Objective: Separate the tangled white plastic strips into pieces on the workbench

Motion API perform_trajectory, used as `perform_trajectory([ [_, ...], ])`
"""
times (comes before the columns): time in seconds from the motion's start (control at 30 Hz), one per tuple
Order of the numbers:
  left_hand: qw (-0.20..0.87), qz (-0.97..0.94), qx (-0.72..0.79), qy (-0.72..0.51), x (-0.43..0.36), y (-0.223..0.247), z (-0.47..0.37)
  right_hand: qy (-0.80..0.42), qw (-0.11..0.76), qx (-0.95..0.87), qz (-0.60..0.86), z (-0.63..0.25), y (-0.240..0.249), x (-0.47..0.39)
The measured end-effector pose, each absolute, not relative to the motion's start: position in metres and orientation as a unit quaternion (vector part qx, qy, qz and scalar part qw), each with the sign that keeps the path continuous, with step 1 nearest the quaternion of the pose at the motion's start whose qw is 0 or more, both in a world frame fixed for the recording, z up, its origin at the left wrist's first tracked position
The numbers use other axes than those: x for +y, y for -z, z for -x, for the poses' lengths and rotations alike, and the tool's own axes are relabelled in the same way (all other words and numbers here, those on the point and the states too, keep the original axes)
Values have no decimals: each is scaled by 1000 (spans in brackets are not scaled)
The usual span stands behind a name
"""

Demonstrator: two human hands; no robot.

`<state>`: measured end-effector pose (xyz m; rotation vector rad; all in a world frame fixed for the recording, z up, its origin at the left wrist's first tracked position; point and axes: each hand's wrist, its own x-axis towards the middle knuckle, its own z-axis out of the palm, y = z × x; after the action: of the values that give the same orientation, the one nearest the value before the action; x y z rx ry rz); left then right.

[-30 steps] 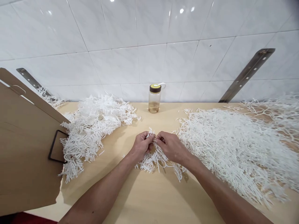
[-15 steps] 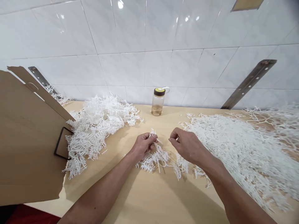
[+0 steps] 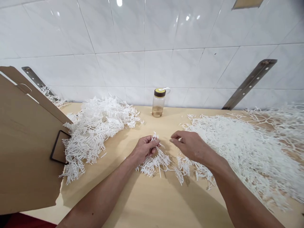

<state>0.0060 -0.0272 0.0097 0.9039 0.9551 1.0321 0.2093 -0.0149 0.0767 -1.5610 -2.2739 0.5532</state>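
Observation:
My left hand (image 3: 146,148) is closed around a small bunch of thin white branched plastic pieces (image 3: 155,136), whose tips stick up between thumb and fingers. Below that hand, more of the same white pieces (image 3: 152,167) lie in a loose heap on the tabletop. My right hand (image 3: 188,143) hovers a short way to the right, thumb and forefinger brought together in a pinch. Whether anything sits between those fingertips is too small to make out. Scattered white pieces (image 3: 182,171) lie under the right hand.
A large pile of white pieces (image 3: 239,148) spreads over the right side; another pile (image 3: 102,123) sits at left. Beside it stands a cardboard box (image 3: 26,152). A clear bottle (image 3: 158,104) with a dark lid stands near the tiled wall (image 3: 133,69), which carries metal brackets (image 3: 250,84).
My right hand's thumb and forefinger have straightened a little and point toward the left hand. The left hand keeps its hold. The whole view has shifted slightly.

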Motion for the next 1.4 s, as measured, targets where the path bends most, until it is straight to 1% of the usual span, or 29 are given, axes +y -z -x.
perform_trajectory([
  [0.1,668,-411,421,-455,-28,-11,-7,-289,173,-797,502,-194,-70,-19],
  [0.17,668,-415,418,-455,-29,-11,-8,-308,178,-792,496,-186,-64,-20],
  [0.33,662,-416,424,-457,-27,-8,-8,-308,208,-782,501,-179,-51,-18],
  [0.67,651,-406,444,-463,-28,-10,-10,-310,210,-782,499,-173,-47,-23],
  [0.9,601,-405,486,-488,-28,-7,-17,-199,175,-825,499,-166,-45,-29],
  [1.03,568,-392,510,-514,-21,-4,-17,-266,127,-863,410,-164,-57,-47],
  [1.1,556,-414,506,-513,-20,-3,-16,-286,133,-867,386,-164,-68,-56],
  [1.17,557,-443,490,-504,-22,-2,-15,-287,160,-855,401,-168,-80,-60],
  [1.27,566,-467,486,-476,-27,-3,-13,-256,201,-823,465,-184,-96,-53],
  [1.4,570,-481,495,-446,-29,-4,-12,-117,237,-783,563,-221,-102,-31],
])
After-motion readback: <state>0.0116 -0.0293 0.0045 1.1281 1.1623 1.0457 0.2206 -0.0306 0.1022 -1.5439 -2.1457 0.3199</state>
